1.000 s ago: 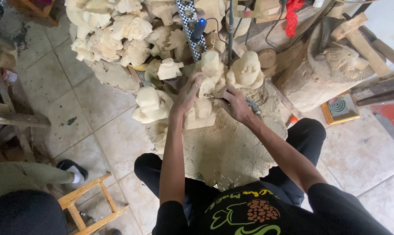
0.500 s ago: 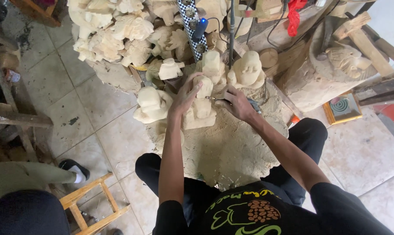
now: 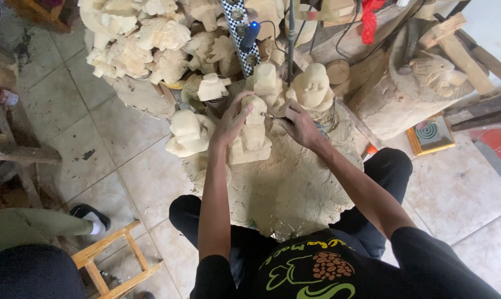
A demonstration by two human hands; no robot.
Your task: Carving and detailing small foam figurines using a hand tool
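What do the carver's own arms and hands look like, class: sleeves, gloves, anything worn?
Both arms are bare from the upper arm down; the black T-shirt, printed with a green and brown design, has short sleeves. The left hand and right hand are bare: no gloves, and no watch or rings that I can make out.

The person wears a black short-sleeved shirt with a green and brown printed design, and black trousers.
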